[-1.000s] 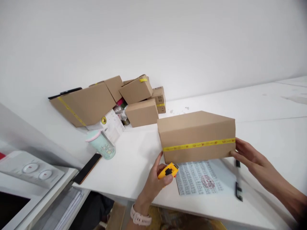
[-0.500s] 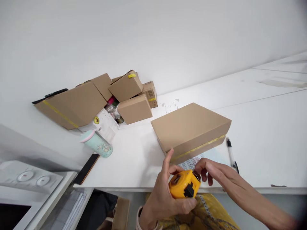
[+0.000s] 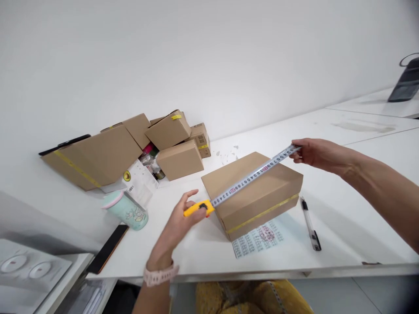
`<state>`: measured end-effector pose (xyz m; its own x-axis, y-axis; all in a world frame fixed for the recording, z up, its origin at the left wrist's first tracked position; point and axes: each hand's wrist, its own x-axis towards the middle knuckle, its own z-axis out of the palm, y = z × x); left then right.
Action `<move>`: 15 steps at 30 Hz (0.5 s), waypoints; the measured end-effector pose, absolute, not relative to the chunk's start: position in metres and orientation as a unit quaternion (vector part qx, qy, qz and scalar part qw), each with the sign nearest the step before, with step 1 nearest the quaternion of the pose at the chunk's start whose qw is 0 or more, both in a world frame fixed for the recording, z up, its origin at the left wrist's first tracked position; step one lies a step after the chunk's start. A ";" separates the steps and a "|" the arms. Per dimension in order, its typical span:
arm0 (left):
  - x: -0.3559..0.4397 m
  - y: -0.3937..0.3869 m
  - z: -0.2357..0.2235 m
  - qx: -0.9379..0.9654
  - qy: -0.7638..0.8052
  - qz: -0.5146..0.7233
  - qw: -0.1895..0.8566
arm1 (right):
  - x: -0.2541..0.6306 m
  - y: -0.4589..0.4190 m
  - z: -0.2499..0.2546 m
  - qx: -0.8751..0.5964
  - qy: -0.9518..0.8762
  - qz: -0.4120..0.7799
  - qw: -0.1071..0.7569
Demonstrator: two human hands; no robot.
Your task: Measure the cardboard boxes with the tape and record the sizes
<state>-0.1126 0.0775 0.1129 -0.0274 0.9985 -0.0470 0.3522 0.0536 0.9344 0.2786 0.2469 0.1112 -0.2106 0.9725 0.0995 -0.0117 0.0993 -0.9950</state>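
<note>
My left hand (image 3: 183, 218) grips the yellow case of a tape measure (image 3: 200, 208) at the left corner of a cardboard box (image 3: 242, 179). The silver blade (image 3: 252, 176) is drawn out and runs slantwise above the box top, its numbers facing up. At the far end my right hand (image 3: 310, 152) pinches the blade tip, beyond the box's right back side. Whether the blade touches the box I cannot tell. A printed sheet (image 3: 258, 237) lies partly under the box's front, and a pen (image 3: 310, 222) rests to the right.
Several cardboard boxes (image 3: 180, 159) are stacked at the back left by the wall. In front of them are a mint cup (image 3: 127, 211) and a black flat item (image 3: 109, 248). A dark object (image 3: 406, 83) stands far right. The white table's front edge (image 3: 248, 275) runs below.
The tape blade has been pulled out. My right hand moved up and right with its tip, while my left hand carried the case leftward and up to the box's left corner.
</note>
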 end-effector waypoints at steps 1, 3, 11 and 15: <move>-0.124 0.086 0.117 0.559 0.610 0.384 0.410 | 0.284 0.263 0.107 -0.421 -0.573 0.525 0.468; -0.145 0.101 0.124 0.555 0.624 0.367 0.409 | 0.289 0.285 0.093 -0.423 -0.578 0.527 0.459; -0.179 0.123 0.132 0.554 0.641 0.335 0.412 | 0.278 0.307 0.046 -0.431 -0.605 0.535 0.403; -0.173 0.111 0.139 0.562 0.640 0.287 0.439 | 0.273 0.296 0.055 -0.466 -0.653 0.505 0.318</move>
